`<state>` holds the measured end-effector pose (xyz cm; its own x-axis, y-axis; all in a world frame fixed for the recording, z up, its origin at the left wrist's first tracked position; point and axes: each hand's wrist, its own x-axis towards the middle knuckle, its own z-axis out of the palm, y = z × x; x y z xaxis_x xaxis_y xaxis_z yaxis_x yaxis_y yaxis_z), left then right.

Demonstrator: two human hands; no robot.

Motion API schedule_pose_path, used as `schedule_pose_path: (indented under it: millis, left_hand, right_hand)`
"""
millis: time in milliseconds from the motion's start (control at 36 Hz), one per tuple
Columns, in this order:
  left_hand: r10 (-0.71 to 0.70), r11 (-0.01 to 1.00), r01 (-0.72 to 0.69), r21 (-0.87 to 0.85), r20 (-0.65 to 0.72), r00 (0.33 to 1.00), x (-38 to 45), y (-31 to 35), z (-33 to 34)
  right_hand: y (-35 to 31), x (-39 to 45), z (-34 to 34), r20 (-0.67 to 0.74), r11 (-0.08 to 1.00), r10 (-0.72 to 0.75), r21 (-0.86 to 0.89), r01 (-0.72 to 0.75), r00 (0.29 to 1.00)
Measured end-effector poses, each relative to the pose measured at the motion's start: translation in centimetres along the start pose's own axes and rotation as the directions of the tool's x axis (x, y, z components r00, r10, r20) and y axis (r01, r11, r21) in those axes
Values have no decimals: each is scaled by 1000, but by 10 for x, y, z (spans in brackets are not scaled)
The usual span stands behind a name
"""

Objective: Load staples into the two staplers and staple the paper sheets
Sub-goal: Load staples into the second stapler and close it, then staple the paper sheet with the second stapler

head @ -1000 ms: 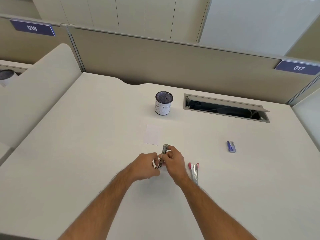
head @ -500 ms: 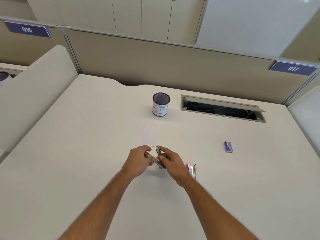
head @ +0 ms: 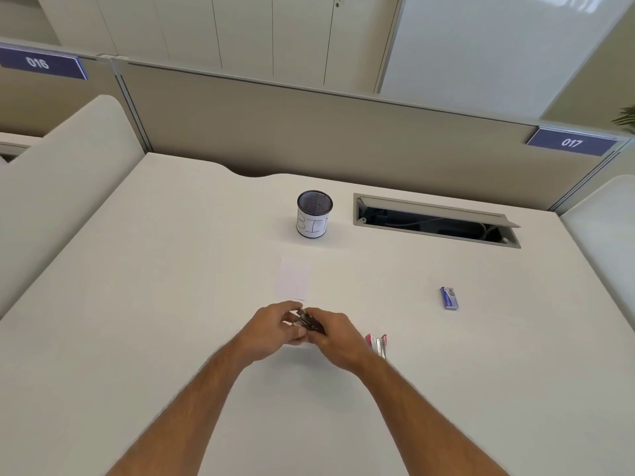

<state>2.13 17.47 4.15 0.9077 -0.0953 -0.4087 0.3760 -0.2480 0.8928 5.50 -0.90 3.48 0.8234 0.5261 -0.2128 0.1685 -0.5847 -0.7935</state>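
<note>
Both hands' grip [head: 275,329] [head: 338,338] pinches dark stapler [head: 309,321].

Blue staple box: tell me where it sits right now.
In the head view the blue staple box lies on the desk to the right, apart from both hands, beyond the pink stapler and nearer than the open cable tray.

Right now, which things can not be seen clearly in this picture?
- Dark stapler, head view: mostly covered by the left hand and right hand; staples inside unknown.
- Pink stapler: partly behind the right wrist.
- Blue box: print too small.
</note>
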Motion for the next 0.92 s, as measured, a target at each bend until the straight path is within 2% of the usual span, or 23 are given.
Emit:
schedule_pose_path:
  millis: [333,444,611,667,778,917]
  left_hand:
    - [64,988,-60,144,-24,998,18,-4,-7]
    - [42,981,-45,187,21,999,23,-4,-13]
    - [-6,972,0,234,27,1000,28,-10,-21]
    - [4,972,-3,236,-5,1000,30,-11,-22]
    - [63,951,-12,308,-157,986,36,-12,-28]
    - [107,939,-3,343,-283,953,46,-14,-38]
  right_hand:
    - [-4,8,4,-47,990,45,-130,-51,998]
    - [-5,9,7,-37,990,54,-125,-59,998]
    - [-12,9,24,-143,952,170,-233,-200,975]
    - [-16,9,36,-184,922,236,-267,-280,954]
    - [-22,12,60,-244,862,345,-299,-408,906]
    - [-29,21,80,-279,834,386,-301,-462,879]
